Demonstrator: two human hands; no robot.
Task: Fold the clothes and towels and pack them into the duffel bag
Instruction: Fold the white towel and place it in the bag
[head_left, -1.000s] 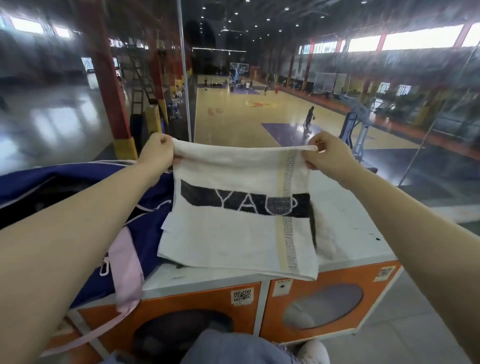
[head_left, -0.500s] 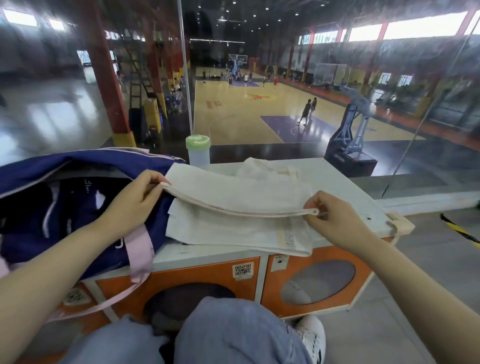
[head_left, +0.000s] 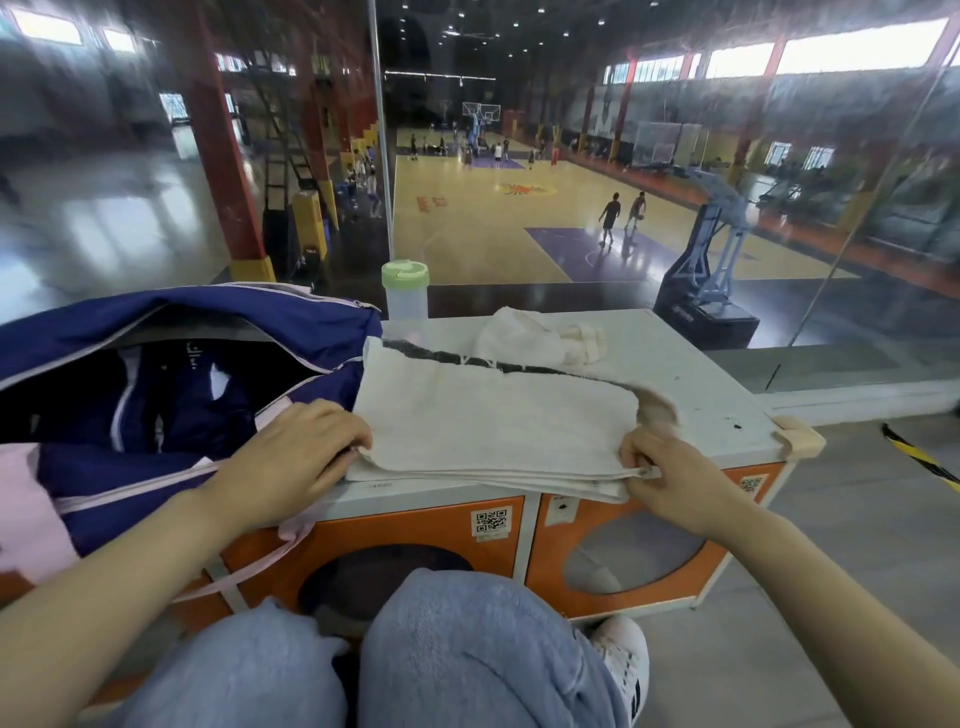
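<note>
Head view: the white towel lies folded in layers along the near edge of the cabinet top, its dark printed band showing along the far fold. The left hand pinches the stacked layers at the towel's near left corner, fingers curled over the edge. The right hand pinches the near right corner, thumb and fingers closed on the cloth; that side is smeared by motion, so the exact finger placement cannot be read. The open duffel bag sits at the left end of the top, touching the towel's left edge, with dark clothing already inside. A second, crumpled white cloth lies near the far edge, and a bottle with a green lid stands at the far edge beside the bag.

Likely risks: the near layers overhang the front edge slightly, so a loose pinch could let them slide off and unfold. Lifting from the two corners alone may let the middle sag and open the fold. A wide swing toward the bag could catch its pink strap or knock the bottle.
</note>
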